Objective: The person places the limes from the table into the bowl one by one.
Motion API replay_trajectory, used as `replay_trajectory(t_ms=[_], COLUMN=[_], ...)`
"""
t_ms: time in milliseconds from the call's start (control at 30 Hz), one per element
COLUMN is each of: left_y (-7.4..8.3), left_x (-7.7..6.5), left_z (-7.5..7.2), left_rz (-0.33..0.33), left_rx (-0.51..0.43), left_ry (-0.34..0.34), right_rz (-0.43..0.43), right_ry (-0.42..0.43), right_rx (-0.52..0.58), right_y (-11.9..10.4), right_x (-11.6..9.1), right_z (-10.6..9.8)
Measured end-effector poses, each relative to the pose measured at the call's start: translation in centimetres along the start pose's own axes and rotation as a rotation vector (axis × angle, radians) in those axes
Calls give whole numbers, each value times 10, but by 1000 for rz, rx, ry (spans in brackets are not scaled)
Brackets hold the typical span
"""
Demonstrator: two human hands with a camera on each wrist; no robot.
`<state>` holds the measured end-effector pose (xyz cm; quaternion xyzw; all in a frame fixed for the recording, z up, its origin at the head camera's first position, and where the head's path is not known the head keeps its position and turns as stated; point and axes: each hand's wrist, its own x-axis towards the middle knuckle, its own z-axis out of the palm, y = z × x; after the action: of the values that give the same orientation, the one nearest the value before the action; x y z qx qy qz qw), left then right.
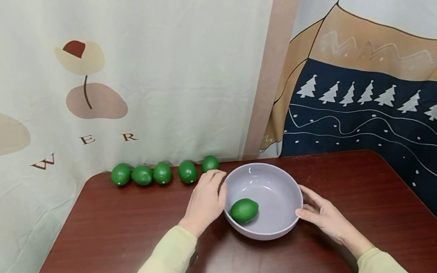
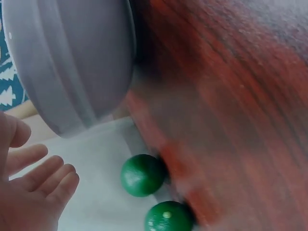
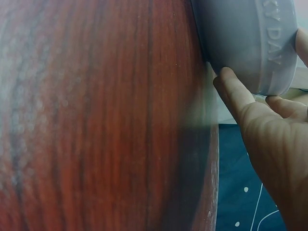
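A pale lavender bowl [image 1: 274, 204] stands on the table with one green lime [image 1: 244, 210] inside, against its left wall. My right hand [image 1: 325, 217] holds the bowl's right side, thumb at the rim and fingers along the outer wall. In the right wrist view, fingertips [image 3: 227, 74] meet the bowl's lower side, near raised lettering. My left hand [image 1: 207, 199] is beside the bowl's left rim. Its fingers are loosely bent and hold nothing; the left wrist view shows a gap between them and the bowl [image 2: 72, 57].
Several more limes [image 1: 162, 173] line the back edge of the dark red-brown table [image 1: 103, 254], left of the bowl; the nearest lime [image 1: 210, 163] is just behind my left hand. A printed curtain [image 1: 171, 66] hangs behind the table, and a dark blue patterned cloth [image 1: 330, 121] at the right.
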<state>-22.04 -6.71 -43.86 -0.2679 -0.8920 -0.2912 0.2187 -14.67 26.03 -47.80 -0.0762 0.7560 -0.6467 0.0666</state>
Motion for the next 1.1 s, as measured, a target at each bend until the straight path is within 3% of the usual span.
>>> replay_trajectory(t_ms=[300, 533, 1100], left_y=[-19, -31, -43], left_x=[1, 2, 13], left_z=[6, 10, 14], left_rz=[-116, -135, -177], left_rx=[-14, 4, 12], left_ry=[6, -5, -78], right_rz=[-3, -1, 5], right_ry=[-1, -3, -4], right_rx=[-6, -7, 14], right_y=[0, -1, 2], right_x=[0, 0, 1], right_z=[-1, -1, -2])
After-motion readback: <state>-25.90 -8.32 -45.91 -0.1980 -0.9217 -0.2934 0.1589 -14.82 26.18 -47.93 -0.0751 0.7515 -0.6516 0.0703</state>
